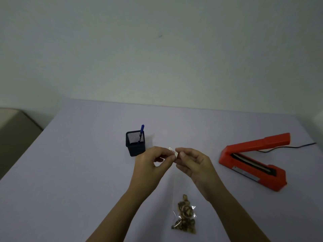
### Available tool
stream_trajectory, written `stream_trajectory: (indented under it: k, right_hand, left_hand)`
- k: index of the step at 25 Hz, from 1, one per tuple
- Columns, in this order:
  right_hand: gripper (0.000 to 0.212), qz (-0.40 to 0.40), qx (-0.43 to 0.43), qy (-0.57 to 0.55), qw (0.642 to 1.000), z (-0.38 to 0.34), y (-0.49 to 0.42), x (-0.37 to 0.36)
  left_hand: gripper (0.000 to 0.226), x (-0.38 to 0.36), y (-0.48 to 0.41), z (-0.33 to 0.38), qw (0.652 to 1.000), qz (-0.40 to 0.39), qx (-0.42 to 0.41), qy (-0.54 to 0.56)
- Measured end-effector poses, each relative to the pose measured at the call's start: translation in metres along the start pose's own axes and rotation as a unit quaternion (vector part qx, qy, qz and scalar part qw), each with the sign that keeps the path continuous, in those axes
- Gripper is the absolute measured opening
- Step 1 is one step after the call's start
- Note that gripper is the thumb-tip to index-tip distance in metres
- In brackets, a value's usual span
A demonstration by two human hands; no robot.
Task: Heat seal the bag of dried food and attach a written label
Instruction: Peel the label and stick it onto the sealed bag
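Note:
A small white label [173, 151] is pinched between the fingertips of my left hand [151, 163] and my right hand [194, 164], held above the middle of the table. Whether writing is on it is too small to tell. The clear bag of dried food [185, 215] lies flat on the table near the front edge, between my forearms, untouched. The red heat sealer [253, 161] stands to the right with its arm raised open.
A black mesh pen holder [135, 143] with a blue pen [142, 130] stands just behind my left hand. The sealer's black cord [286, 148] trails off to the right. A lilac tablecloth [70, 172] covers the table; a pale wall stands behind.

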State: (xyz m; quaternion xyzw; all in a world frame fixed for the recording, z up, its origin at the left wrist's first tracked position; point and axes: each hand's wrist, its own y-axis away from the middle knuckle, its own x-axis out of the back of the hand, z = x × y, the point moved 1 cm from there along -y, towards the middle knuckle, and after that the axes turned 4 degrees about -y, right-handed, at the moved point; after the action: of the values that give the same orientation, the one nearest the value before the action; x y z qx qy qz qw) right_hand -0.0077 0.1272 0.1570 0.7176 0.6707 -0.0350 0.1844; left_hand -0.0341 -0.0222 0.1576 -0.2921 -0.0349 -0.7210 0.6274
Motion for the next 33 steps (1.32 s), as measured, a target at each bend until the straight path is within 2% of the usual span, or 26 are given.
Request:
stream_trajectory:
  k: [4,16,26,31,33]
  right_hand:
    - [0.015,-0.012,-0.003,0.000,1.000,-0.004,0.001,0.000]
    - [0.017,-0.028,0.015,0.030,0.999,-0.013,0.001,-0.001]
    - [0.023,-0.038,0.088,0.162,0.982,-0.021,0.000,-0.005]
    - [0.027,-0.060,0.122,0.224,0.965,-0.024,0.004,-0.009]
    - [0.027,-0.062,0.130,0.237,0.961,-0.025,0.005,-0.009]
  left_hand:
    - [0.014,0.004,0.001,0.003,0.999,-0.012,0.014,0.034]
    - [0.012,0.006,-0.002,0.003,0.999,-0.007,0.018,0.045]
    - [0.007,0.009,0.001,0.003,0.991,-0.037,0.077,0.102]
    - [0.018,0.013,0.004,0.009,0.978,-0.041,0.123,0.165]
    - [0.013,0.013,0.004,0.009,0.977,-0.038,0.132,0.163]
